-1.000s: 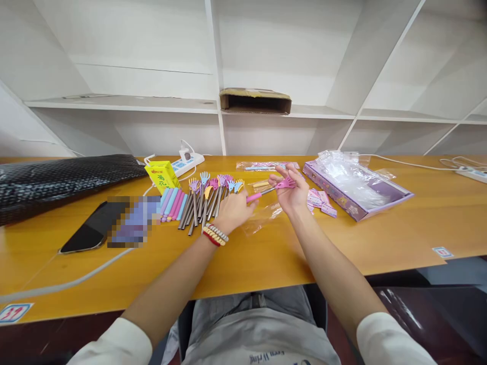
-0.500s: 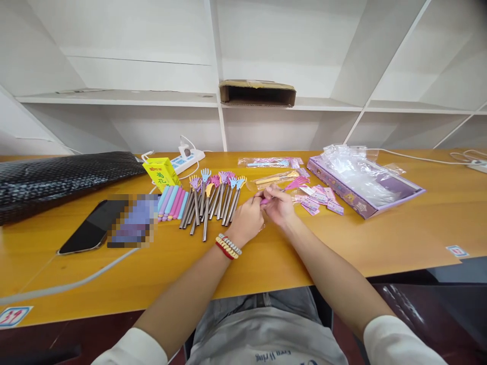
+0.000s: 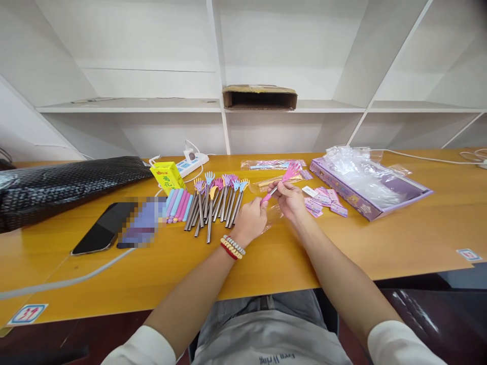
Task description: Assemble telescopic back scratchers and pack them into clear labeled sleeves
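Observation:
A pink hand-shaped scratcher point(image 3: 291, 171) with a metal rod and a pink handle is held between my two hands, its head pointing up and right. My left hand point(image 3: 251, 219) is closed round the pink handle. The fingers of my right hand point(image 3: 291, 198) pinch the rod just below the head. Beneath them a clear plastic sleeve point(image 3: 274, 218) lies on the table. To the left are several metal rods with coloured hand heads point(image 3: 209, 177) and a row of pastel handles point(image 3: 178, 204). Wrapped scratchers point(image 3: 266, 165) lie behind my hands.
Small printed cards point(image 3: 323, 196) lie right of my hands, beside a purple box point(image 3: 367, 210) holding clear bags. At the left are a yellow carton point(image 3: 167, 177), a phone point(image 3: 102, 228), a black wrapped bundle point(image 3: 76, 185) and a power strip point(image 3: 194, 163). A cardboard box point(image 3: 259, 97) sits on the shelf.
My hands have moved apart along the scratcher, showing more of its rod. Its pink head now points more upward. The whole view has shifted slightly.

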`<state>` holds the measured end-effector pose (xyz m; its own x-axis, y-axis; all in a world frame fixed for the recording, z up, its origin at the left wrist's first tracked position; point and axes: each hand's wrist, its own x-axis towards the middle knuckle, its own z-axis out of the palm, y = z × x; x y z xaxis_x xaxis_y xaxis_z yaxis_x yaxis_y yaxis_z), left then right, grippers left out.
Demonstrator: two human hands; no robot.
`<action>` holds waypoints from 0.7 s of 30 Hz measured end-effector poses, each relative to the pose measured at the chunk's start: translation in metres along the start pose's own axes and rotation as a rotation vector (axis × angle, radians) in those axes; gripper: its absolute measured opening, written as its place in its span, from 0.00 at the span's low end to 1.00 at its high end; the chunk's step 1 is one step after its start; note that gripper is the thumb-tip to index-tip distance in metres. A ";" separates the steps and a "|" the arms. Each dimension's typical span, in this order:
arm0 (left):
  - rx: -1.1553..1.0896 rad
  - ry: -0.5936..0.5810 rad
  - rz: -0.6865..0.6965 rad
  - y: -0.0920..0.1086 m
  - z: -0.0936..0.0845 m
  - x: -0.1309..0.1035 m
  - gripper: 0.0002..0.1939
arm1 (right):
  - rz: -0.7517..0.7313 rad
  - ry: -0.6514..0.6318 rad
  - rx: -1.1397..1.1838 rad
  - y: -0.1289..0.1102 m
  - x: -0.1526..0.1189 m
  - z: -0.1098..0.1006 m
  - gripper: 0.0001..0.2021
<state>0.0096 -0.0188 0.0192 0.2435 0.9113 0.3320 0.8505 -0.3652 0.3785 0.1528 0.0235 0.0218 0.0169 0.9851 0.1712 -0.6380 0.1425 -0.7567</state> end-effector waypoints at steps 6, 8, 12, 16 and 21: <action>0.046 -0.093 0.048 0.000 -0.002 -0.003 0.24 | -0.185 0.283 0.122 -0.040 0.019 -0.039 0.08; 0.055 -0.099 0.049 0.003 -0.001 -0.003 0.26 | -0.215 0.337 0.140 -0.049 0.020 -0.046 0.08; 0.050 -0.059 0.042 0.009 0.004 -0.001 0.22 | -0.160 0.239 0.184 -0.044 0.013 -0.034 0.11; -0.001 -0.027 0.021 0.006 0.008 0.001 0.16 | 0.137 0.028 0.122 -0.018 -0.002 -0.001 0.14; -0.192 -0.061 0.135 -0.001 0.002 -0.001 0.18 | 0.153 -0.037 0.161 0.004 -0.015 0.022 0.21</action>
<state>0.0094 -0.0186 0.0163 0.3816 0.8594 0.3403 0.7054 -0.5087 0.4936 0.1334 0.0076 0.0305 -0.1159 0.9895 0.0870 -0.7454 -0.0287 -0.6660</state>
